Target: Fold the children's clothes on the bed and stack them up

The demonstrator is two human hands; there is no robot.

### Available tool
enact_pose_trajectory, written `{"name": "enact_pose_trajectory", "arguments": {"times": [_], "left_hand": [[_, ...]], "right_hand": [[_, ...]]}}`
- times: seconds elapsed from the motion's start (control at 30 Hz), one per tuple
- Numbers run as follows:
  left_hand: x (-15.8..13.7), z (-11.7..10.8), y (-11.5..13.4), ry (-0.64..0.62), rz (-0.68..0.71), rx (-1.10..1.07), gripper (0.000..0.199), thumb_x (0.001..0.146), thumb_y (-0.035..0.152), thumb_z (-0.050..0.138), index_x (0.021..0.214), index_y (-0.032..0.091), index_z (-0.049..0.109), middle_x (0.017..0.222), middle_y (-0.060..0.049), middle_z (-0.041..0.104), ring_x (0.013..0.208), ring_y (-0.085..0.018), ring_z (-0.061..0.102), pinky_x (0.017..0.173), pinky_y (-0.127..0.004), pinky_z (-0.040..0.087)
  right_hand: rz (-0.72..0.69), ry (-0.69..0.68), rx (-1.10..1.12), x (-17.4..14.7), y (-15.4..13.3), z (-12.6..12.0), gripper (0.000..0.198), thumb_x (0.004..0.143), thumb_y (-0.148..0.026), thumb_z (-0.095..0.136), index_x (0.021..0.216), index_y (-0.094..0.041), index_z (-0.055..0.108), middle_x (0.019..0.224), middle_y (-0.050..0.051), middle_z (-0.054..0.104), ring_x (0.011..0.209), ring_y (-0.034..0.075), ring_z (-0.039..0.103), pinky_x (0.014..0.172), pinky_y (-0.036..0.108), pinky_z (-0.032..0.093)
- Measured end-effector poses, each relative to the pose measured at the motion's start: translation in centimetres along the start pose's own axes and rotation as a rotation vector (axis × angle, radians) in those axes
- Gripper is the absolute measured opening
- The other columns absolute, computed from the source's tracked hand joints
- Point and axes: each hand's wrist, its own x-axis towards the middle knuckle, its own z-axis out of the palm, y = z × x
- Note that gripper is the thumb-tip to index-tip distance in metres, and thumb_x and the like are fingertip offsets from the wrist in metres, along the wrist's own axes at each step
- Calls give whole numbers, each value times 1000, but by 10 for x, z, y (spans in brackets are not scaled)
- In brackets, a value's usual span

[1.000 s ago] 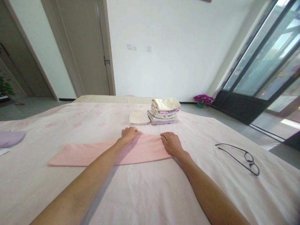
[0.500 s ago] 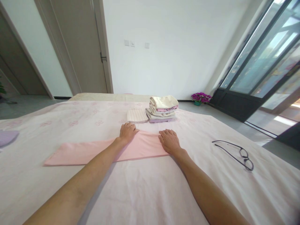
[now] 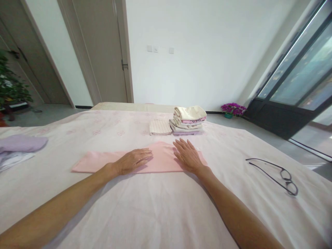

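Note:
A pink garment (image 3: 163, 157), folded into a long flat strip, lies across the bed in front of me. Over its middle is my left hand (image 3: 136, 159), fingers stretched out to the right and palm down. My right hand (image 3: 188, 155) is spread over the strip's right part, fingers pointing away from me. Both hands are at the cloth; whether each palm presses on it or hovers slightly is hard to tell. Just beyond them are a folded striped cloth (image 3: 160, 127) and, touching its right side, a stack of folded clothes (image 3: 188, 121).
Eyeglasses (image 3: 284, 176) with open temples lie on the bed sheet (image 3: 145, 211) at the right. Purple and white clothes (image 3: 23, 143) lie at the left edge. Beyond the bed stand a pot of magenta flowers (image 3: 232, 109) and a leafy plant (image 3: 11, 83).
My left hand has slid nearer to me and turned its fingers rightward, flattening out. My right hand's fingers have spread. The view has swung left, showing more purple clothing and the plant.

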Motion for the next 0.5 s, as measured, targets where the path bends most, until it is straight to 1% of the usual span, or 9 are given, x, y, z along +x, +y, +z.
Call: {"name": "enact_pose_trajectory", "arguments": {"times": [0.03,0.1,0.17,0.23,0.37,0.43,0.5], "left_hand": [[-4,0,-2,-29,-17,1,44,101,39,37,141,28,50,148,-4,49,138,-20,42,117,-41,31],[-11,0,-12,-57,-59,15,45,101,38,36,145,30,45,152,-3,42,142,-19,36,119,-41,27],[-15,0,-27,-59,-82,39,45,102,37,35,145,30,45,153,-2,40,143,-19,33,119,-41,25],[-20,1,-43,-44,-103,68,45,102,37,33,144,31,45,153,-1,40,144,-19,32,119,-41,25],[-30,-1,-67,19,-168,120,45,101,40,33,142,28,49,150,-3,47,141,-19,38,118,-38,27],[-38,-5,-72,60,-227,136,44,100,42,34,136,25,56,143,-5,54,135,-19,45,115,-36,31],[-48,-12,-74,99,-287,139,42,99,43,36,125,23,62,133,-6,62,125,-19,54,110,-33,36]], "right_hand": [[-36,-25,24,0,-3,1,53,99,-39,35,147,-18,40,156,9,35,146,25,22,120,48,11],[-58,-84,58,-2,-7,6,54,101,-42,30,149,-18,38,157,9,32,147,25,21,120,49,14],[-45,-139,69,-5,-5,13,55,102,-43,26,151,-19,35,157,10,31,147,25,22,118,51,18],[-32,-164,64,-7,-2,18,56,102,-43,24,152,-19,32,158,10,31,147,26,22,118,52,19],[-32,-164,60,-7,3,23,57,102,-45,23,153,-19,30,158,9,30,147,25,21,119,51,19],[-35,-159,68,-7,4,24,57,102,-46,23,153,-20,30,158,8,30,147,25,21,118,51,19],[-31,-154,75,-6,4,26,57,102,-47,23,153,-22,30,158,7,30,147,25,22,118,51,19]]}}
